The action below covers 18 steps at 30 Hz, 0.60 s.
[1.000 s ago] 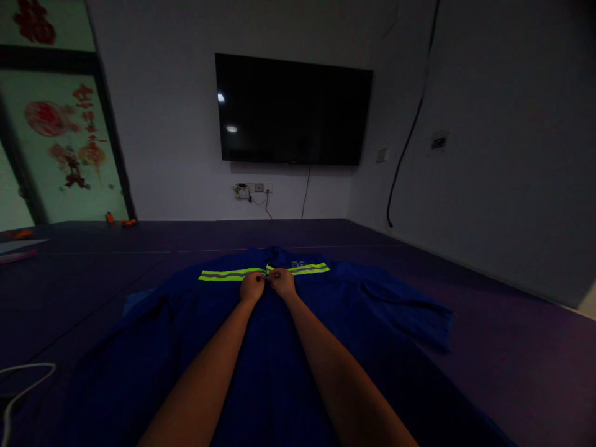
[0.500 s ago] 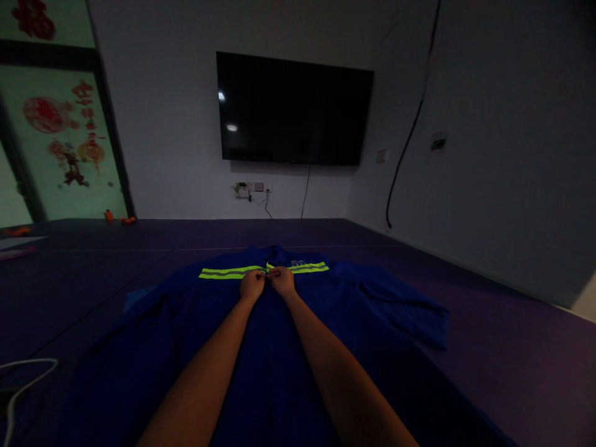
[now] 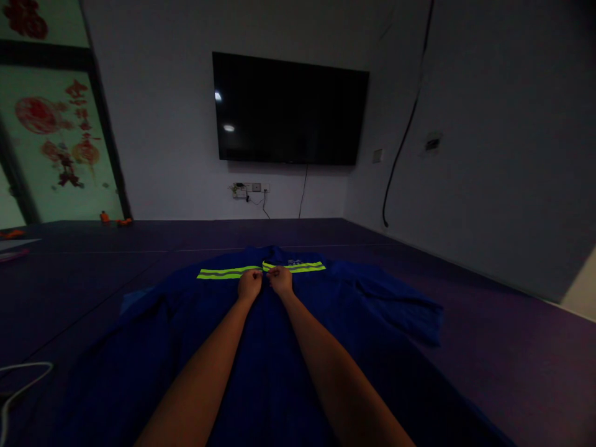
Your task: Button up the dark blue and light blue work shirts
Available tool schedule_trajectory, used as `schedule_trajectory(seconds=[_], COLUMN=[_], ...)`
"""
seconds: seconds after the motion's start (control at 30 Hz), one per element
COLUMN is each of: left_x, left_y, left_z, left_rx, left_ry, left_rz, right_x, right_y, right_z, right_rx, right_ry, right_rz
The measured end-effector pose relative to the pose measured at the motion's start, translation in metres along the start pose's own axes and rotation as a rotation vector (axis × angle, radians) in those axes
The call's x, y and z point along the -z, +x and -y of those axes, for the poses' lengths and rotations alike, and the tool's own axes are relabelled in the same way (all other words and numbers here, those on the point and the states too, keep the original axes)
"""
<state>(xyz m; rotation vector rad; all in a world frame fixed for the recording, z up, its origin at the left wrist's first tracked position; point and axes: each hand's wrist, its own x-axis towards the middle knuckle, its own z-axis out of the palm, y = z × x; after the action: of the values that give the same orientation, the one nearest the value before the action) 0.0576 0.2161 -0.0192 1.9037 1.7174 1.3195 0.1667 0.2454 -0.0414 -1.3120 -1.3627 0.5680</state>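
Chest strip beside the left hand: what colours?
The strip is yellow-green with a grey centre band; best seen in the head view.

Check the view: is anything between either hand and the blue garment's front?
Nothing visible is: the left hand and right hand are both at the front of the blue garment, by its yellow-green stripes.

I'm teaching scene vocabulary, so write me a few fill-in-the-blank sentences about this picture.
1. The garment is mostly ____ in colour.
2. Its lettering is nearer the ____ hand than the left hand.
3. The cable at the picture's lower left is ____.

Missing words: blue; right; white.
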Motion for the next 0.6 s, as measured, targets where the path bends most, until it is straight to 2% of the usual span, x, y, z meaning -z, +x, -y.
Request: schedule_trajectory(seconds=[0.23, 0.6], left_x=[-0.0003, 0.0012], left_y=[0.0005, -0.0018], left_z=[0.0, -0.0025], left_rx=[-0.001, -0.013], left_ry=[0.005, 0.057], left_rz=[-0.005, 0.077], right_x=[0.0016, 0.004], right_y=[-0.0029, -0.0013], right_z=[0.0015, 0.0021], right_rx=[0.01, 0.075], right_ry=[0.002, -0.042], right_rz=[0.016, 0.031])
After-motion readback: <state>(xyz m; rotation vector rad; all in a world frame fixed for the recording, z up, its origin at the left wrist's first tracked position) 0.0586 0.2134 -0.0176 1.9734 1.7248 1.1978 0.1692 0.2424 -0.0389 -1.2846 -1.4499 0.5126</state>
